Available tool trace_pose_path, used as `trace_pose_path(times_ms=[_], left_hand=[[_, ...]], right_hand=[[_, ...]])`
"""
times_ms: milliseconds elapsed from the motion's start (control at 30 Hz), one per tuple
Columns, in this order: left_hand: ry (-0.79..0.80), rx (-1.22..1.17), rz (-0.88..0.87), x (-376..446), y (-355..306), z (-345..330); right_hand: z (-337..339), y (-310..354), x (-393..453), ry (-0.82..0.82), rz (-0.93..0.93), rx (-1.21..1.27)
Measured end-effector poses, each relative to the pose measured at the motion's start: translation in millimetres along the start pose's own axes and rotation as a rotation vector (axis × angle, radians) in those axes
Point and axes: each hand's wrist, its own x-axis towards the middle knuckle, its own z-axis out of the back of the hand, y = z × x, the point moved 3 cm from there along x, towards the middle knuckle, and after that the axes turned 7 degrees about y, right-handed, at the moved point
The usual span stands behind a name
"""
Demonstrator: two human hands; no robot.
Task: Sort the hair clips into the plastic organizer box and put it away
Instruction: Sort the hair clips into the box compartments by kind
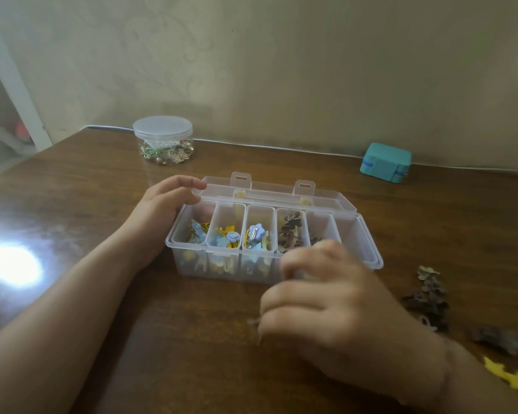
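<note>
A clear plastic organizer box [368,234] stands open in the middle of the wooden table, its lid [326,198] folded back. Its left compartments hold blue and yellow hair clips [226,237]; a compartment further right holds brown ones [290,231]. My left hand [159,207] grips the box's left end, fingertips at the lid corner. My right hand [326,300] is blurred in front of the box's right half with fingers curled; what it holds, if anything, is unclear. Loose brown clips [428,300] and a yellow star clip [515,380] lie to the right.
A round clear jar [163,141] with a lid and small trinkets inside stands at the back left. At the back right by the wall is a teal case [386,162]. A white cable [281,148] runs along the table's far edge.
</note>
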Motion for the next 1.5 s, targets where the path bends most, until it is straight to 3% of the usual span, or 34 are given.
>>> trace_pose_path(times_ms=[133, 200, 267, 433, 500, 600, 700, 767, 833, 967, 1100, 1233, 1300, 1400, 1500], left_hand=[[-0.002, -0.022, -0.005, 0.9, 1.1, 0.1], [-0.001, -0.033, -0.005, 1.2, 1.3, 0.1], [0.004, -0.045, -0.003, 1.0, 0.7, -0.1], [0.027, -0.110, 0.018, -0.8, -2.0, 1.3], [0.024, -0.121, 0.029, 0.0, -2.9, 3.7], [0.036, -0.149, 0.052, 2.3, -1.2, 6.0], [0.038, -0.155, 0.066, 4.9, 1.0, 6.8], [0.030, -0.157, 0.071, 5.9, 1.5, 6.9], [0.024, -0.166, 0.074, 6.6, 1.8, 7.1], [0.028, -0.163, 0.075, 6.1, 0.6, 5.4], [0.025, -0.158, 0.071, 5.4, 0.4, 4.9], [0.030, -0.128, 0.072, 6.8, 2.7, 5.9], [0.025, -0.121, 0.066, 7.4, 3.4, 6.3], [0.029, -0.123, 0.064, 7.1, 2.9, 5.7], [0.034, -0.127, 0.070, 6.3, 1.7, 5.4]], right_hand=[[26.4, -37.0, -16.3, -0.211, -0.356, 0.132], [28.2, -51.9, -24.6, -0.203, -0.519, 0.136], [26.8, -59.5, -28.5, -0.120, -0.566, 0.136], [46.6, -54.1, -34.8, -0.018, -0.426, 0.332], [48.1, -41.9, -33.2, 0.209, -0.299, 0.419], [31.6, -27.0, -32.5, 0.607, -0.196, 0.319], [20.8, -19.5, -34.7, 0.640, -0.097, 0.275], [25.4, -21.0, -31.4, 0.646, -0.144, 0.319], [34.3, -30.0, -31.3, 0.526, -0.231, 0.373], [48.6, -56.6, -42.5, -0.016, -0.511, 0.284], [42.2, -71.4, -46.9, 0.040, -0.670, 0.181], [70.0, -91.2, -64.0, -0.180, -0.836, 0.219], [70.0, -109.8, -79.3, -0.061, -0.980, 0.149], [46.6, -134.7, -99.0, 0.392, -1.170, 0.164], [29.5, -140.9, -105.3, 0.612, -1.196, 0.247]])
